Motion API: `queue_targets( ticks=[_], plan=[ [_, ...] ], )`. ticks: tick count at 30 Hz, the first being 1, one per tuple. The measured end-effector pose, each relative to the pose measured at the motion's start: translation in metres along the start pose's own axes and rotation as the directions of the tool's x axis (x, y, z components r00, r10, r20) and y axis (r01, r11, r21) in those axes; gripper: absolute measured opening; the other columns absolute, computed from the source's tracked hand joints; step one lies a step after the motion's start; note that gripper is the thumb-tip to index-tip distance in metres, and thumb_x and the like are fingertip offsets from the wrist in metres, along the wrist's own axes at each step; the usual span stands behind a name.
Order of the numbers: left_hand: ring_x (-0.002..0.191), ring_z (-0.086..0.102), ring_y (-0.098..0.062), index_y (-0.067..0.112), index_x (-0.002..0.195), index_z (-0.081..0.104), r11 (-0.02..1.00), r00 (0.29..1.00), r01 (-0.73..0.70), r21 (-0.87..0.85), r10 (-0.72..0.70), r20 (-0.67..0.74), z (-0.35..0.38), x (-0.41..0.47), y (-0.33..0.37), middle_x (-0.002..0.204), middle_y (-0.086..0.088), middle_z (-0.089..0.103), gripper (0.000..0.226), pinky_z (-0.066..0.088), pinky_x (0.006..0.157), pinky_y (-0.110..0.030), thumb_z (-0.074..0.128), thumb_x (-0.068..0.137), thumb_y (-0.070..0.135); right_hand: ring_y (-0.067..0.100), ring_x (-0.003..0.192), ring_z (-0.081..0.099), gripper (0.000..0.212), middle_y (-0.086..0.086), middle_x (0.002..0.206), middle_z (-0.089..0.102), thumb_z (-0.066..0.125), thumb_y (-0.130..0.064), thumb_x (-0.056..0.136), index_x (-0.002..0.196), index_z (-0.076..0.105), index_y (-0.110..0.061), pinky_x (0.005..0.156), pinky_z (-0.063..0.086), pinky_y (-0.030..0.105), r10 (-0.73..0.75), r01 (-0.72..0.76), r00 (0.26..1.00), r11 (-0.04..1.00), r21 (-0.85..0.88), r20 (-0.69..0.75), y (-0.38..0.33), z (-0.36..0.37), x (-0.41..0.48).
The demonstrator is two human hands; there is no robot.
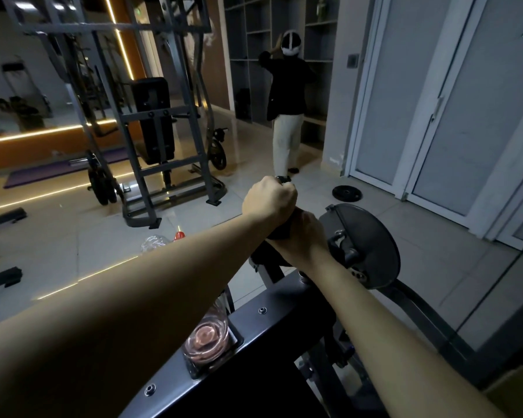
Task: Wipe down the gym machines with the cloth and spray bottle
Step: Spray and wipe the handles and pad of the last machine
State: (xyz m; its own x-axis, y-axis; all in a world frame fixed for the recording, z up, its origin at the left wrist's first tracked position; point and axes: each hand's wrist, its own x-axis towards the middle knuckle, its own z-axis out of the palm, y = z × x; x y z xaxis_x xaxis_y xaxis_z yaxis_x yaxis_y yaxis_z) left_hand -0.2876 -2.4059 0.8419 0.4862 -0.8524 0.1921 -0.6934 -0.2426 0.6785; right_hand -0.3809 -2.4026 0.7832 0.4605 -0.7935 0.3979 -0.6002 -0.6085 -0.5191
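Your left hand (269, 198) fists round the top of the handle (280, 232), right hand (303, 238) clamped just below, likely bracing it for wiping. Cloth: can't tell. The red-capped bottle (163, 241) lies beyond your forearm.

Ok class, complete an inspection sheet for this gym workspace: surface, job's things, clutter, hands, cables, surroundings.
Surface: dark bolted machine frame, dimly lit.
Job's things: cloth and spray bottle not identifiable; clear bottle stands in the frame.
Clutter: red-capped bottle and weight plate on the floor.
Hands: left hand and right hand both grip the machine's handle.
Cables: nothing seen.
Surroundings: another person at shelves; rack machine; purple mat.
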Motion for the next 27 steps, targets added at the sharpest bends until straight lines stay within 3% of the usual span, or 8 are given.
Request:
queue_targets(
  ticks=[3, 7, 12, 16, 20, 22, 24, 27],
  plan=[
    [0.076, 0.055, -0.032, 0.014, 0.083, 0.058, 1.0, 1.0, -0.003, 0.026, 0.002, 0.013, 0.001, 0.001, -0.001, 0.084, -0.009, 0.061, 0.027, 0.033, 0.063, -0.033, 0.041, 0.094, 0.031, 0.032, 0.099, 0.066, 0.056, 0.011, 0.102, 0.072, 0.053, -0.062, 0.078, 0.102, 0.067, -0.013, 0.073, 0.042, 0.03, 0.047, -0.035, 0.989, 0.995, -0.091, 0.14, 0.006, 0.0, 0.012],
    [0.07, 0.054, -0.028, 0.013, 0.08, 0.054, 1.0, 0.999, -0.005, 0.02, 0.004, 0.043, 0.004, 0.004, -0.005, 0.083, -0.009, 0.063, 0.022, 0.032, 0.056, -0.031, 0.041, 0.09, 0.027, 0.027, 0.075, 0.066, 0.041, -0.001, 0.073, 0.063, 0.048, -0.067, 0.076, 0.076, 0.05, -0.027, 0.059, 0.039, 0.029, 0.057, -0.024, 0.982, 0.983, -0.18, 0.182, 0.037, 0.012, -0.002],
    [0.069, 0.056, -0.029, 0.01, 0.079, 0.058, 1.0, 0.997, -0.001, 0.005, 0.001, 0.071, 0.003, 0.006, -0.005, 0.084, -0.011, 0.066, 0.024, 0.033, 0.055, -0.03, 0.042, 0.086, 0.026, 0.029, 0.08, 0.062, 0.023, 0.003, 0.084, 0.062, 0.068, -0.036, 0.078, 0.092, 0.059, -0.02, 0.065, 0.044, 0.031, 0.088, -0.1, 0.993, 0.976, -0.191, -0.073, 0.052, 0.029, -0.035],
    [0.072, 0.057, -0.03, 0.009, 0.09, 0.063, 1.0, 0.997, 0.007, 0.008, -0.007, 0.083, 0.004, 0.007, -0.006, 0.09, -0.013, 0.067, 0.031, 0.033, 0.056, -0.031, 0.04, 0.084, 0.03, 0.028, 0.098, 0.056, 0.047, 0.004, 0.099, 0.057, 0.049, -0.057, 0.084, 0.111, 0.058, -0.019, 0.085, 0.05, 0.043, 0.195, -0.213, 0.977, 0.928, -0.306, -0.089, 0.066, 0.037, -0.073],
    [0.072, 0.058, -0.031, 0.008, 0.084, 0.061, 1.0, 0.998, 0.009, 0.024, -0.011, 0.066, 0.005, 0.007, -0.005, 0.088, -0.013, 0.068, 0.029, 0.036, 0.057, -0.032, 0.042, 0.089, 0.028, 0.031, 0.11, 0.053, 0.04, 0.009, 0.115, 0.055, 0.056, -0.041, 0.089, 0.119, 0.055, -0.014, 0.096, 0.043, 0.045, 0.266, -0.232, 0.964, 0.88, -0.415, 0.024, 0.058, 0.028, -0.069],
    [0.071, 0.056, -0.031, 0.009, 0.079, 0.057, 0.999, 0.998, 0.006, 0.033, -0.008, 0.06, 0.005, 0.006, -0.006, 0.088, -0.014, 0.067, 0.025, 0.035, 0.057, -0.032, 0.042, 0.088, 0.027, 0.032, 0.108, 0.054, 0.039, 0.008, 0.111, 0.053, 0.062, -0.041, 0.085, 0.115, 0.056, -0.018, 0.093, 0.045, 0.044, 0.242, -0.206, 0.967, 0.928, -0.31, 0.082, 0.048, 0.013, -0.054],
    [0.074, 0.057, -0.033, 0.009, 0.079, 0.058, 1.0, 0.998, 0.002, 0.022, -0.003, 0.063, 0.005, 0.007, -0.006, 0.09, -0.016, 0.068, 0.026, 0.035, 0.058, -0.032, 0.041, 0.087, 0.027, 0.03, 0.096, 0.059, 0.035, 0.004, 0.1, 0.052, 0.064, -0.048, 0.084, 0.105, 0.057, -0.021, 0.079, 0.049, 0.036, 0.118, -0.107, 0.99, 0.986, -0.131, 0.075, 0.032, -0.002, -0.035],
    [0.086, 0.064, -0.038, 0.003, 0.096, 0.066, 1.0, 0.998, 0.015, -0.004, -0.015, 0.059, 0.007, 0.009, -0.008, 0.097, -0.018, 0.069, 0.039, 0.036, 0.06, -0.033, 0.04, 0.086, 0.03, 0.025, 0.099, 0.063, 0.05, 0.007, 0.107, 0.065, 0.048, -0.059, 0.085, 0.106, 0.062, -0.017, 0.08, 0.049, 0.033, 0.008, -0.01, 0.997, 0.999, 0.035, 0.071, 0.002, -0.002, -0.009]
  ],
)
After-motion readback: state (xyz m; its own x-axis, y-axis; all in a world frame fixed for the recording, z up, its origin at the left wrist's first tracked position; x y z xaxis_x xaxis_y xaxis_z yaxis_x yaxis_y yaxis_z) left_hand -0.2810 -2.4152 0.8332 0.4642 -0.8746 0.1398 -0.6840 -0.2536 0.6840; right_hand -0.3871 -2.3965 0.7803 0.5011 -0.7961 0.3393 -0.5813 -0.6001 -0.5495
